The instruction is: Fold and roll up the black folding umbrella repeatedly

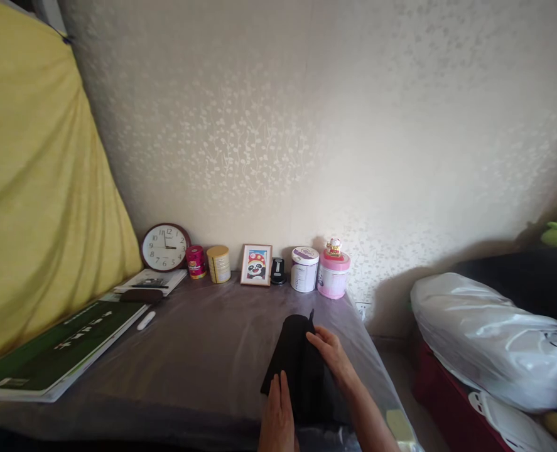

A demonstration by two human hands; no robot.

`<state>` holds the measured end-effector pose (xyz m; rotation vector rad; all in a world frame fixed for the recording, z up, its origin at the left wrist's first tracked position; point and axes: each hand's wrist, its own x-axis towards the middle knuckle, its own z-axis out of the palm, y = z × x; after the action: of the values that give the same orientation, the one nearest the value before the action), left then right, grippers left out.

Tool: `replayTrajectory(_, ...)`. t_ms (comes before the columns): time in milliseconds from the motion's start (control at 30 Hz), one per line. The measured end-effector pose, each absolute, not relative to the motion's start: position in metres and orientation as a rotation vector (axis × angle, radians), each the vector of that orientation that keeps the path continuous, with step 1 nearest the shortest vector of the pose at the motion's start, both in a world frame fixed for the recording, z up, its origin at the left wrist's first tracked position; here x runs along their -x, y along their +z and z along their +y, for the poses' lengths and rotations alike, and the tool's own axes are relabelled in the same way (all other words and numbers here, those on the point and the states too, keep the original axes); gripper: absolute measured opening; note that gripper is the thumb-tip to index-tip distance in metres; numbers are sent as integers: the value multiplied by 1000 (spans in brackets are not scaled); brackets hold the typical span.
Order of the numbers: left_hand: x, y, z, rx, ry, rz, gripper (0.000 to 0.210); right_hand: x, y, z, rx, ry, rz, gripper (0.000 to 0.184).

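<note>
A black folded piece of cloth (pixel 297 358) lies near the front right part of the table. I cannot make out what kind of item it is. My left hand (pixel 278 411) rests against its lower left part, fingers straight and side by side. At the upper right, my right hand (pixel 329 351) has thumb and fingers closed on the cloth's edge. A small corner of the fabric sticks up just beyond the right fingers.
Along the wall stand a clock (pixel 166 247), a red can (pixel 196 262), a yellow-lidded tin (pixel 219 264), a picture frame (pixel 256 265), a black object (pixel 278 271) and two tubs (pixel 304 270). A green book (pixel 61 345) and a white object (pixel 146 321) lie left. A plastic bag (pixel 490 339) sits right.
</note>
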<state>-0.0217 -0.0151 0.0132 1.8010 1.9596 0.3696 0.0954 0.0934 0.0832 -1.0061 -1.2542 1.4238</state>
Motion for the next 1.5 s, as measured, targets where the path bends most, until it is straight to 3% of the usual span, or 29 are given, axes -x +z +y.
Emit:
replayTrajectory(233, 27, 8, -10, -1849, 350, 1931, 97, -53, 70, 104, 992, 1470, -1244, 36)
replayTrajectory(600, 40, -5, -10, -1845, 313, 1938, 77, -37, 48, 116, 1386, 861, -1884, 28)
replayTrajectory(767, 55, -3, -19, -1855, 357, 1956, 70, -35, 57, 110, 1302, 945, -2004, 26)
replayTrajectory(933, 57, 16, -25, -1997, 575, 2079, 46, -35, 62, 105, 1206, 1015, -2066, 26)
replayTrajectory(1267, 40, 19, -8, -2030, 318, 1916, 84, -34, 66, 90, 1139, 984, -2228, 29)
replayTrajectory(1500, 35, 9, -7, -2071, 351, 2015, 87, -47, 54, 80, 838, 670, -2269, 25)
